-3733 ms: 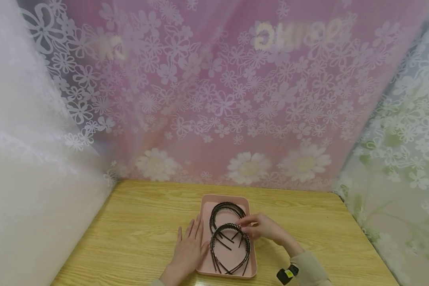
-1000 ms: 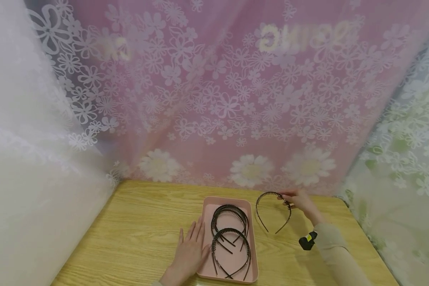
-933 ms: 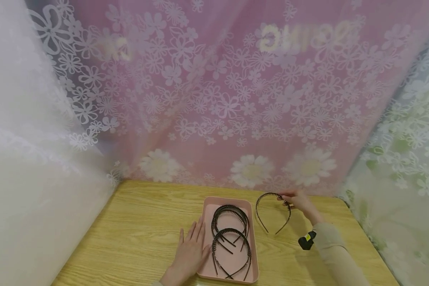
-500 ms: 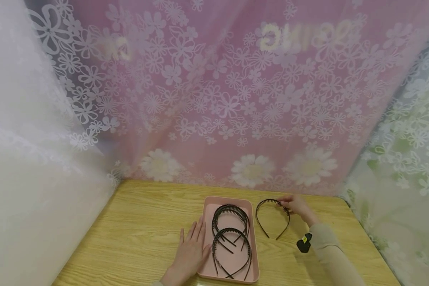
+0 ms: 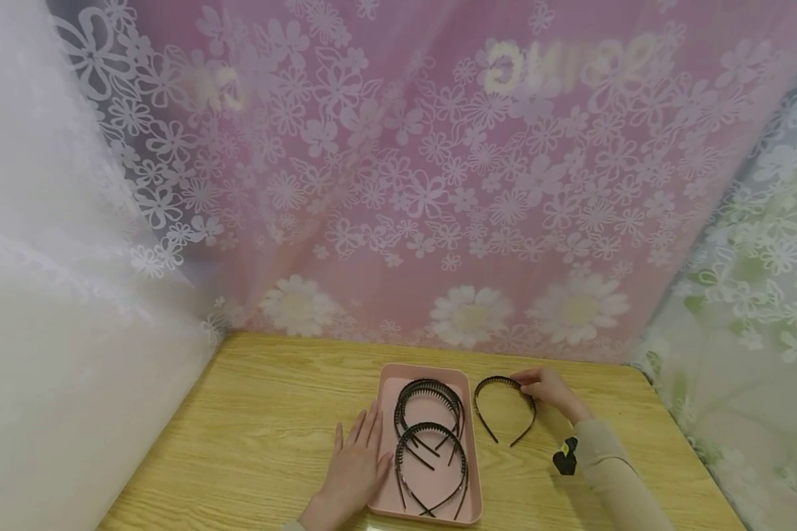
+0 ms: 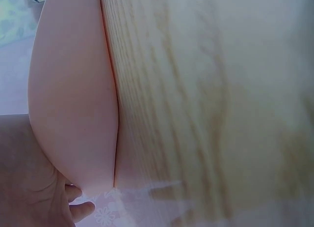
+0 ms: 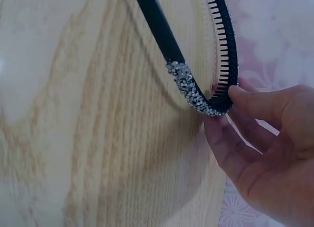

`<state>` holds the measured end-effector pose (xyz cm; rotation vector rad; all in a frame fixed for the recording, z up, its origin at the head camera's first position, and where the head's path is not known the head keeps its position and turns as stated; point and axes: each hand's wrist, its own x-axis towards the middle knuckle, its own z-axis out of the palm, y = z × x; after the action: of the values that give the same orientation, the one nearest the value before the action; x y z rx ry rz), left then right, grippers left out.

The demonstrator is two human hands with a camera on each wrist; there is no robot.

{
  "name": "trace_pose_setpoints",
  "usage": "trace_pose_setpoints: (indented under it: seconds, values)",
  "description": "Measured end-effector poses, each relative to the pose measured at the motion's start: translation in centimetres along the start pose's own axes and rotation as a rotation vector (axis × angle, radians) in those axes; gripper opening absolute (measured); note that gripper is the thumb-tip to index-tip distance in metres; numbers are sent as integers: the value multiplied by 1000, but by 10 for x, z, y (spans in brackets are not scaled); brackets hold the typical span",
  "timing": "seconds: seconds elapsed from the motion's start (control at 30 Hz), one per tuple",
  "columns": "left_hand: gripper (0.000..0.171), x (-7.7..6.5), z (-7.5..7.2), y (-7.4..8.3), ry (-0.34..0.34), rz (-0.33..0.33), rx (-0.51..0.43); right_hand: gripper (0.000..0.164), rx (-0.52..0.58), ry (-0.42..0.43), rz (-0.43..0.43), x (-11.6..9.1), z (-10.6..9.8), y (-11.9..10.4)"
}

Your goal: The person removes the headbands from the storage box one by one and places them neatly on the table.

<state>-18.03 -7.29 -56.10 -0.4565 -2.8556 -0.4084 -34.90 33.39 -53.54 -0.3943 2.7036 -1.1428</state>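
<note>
As right hand (image 5: 548, 388) pinches headband (image 7: 186, 84)—left hand (image 5: 353, 466) outstretched—floral curtain (image 5: 412, 169) backs wooden table (image 5: 272, 405).

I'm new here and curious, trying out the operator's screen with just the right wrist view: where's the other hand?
Observer: The left hand rests against the left side of a pink tray.
Operator: Oh! Does the tray hold anything?
Observer: Yes, several black headbands, overlapping each other.
Operator: And the sparkly headband in my picture, is that over the tray?
Observer: No, it's off to the tray's right.
</note>
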Motion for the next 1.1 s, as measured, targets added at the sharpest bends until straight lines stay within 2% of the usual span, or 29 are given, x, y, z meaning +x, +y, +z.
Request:
trace_pose_setpoints:
  seconds: [0.37, 0.6, 0.83, 1.1]
  values:
    - [66, -1, -1, 4, -4, 6, 3, 32, 7, 6, 7, -6, 1, 3]
    - [66, 0, 2, 2, -2, -3, 12, 37, 88, 31, 29, -10, -4, -7]
    - [66, 1, 1, 1, 2, 6, 2, 44, 141, 55, -51, -18, -7, -16]
    - [63, 1, -3, -1, 24, 15, 3, 43, 126, 65, -121, -24, -6, -27]
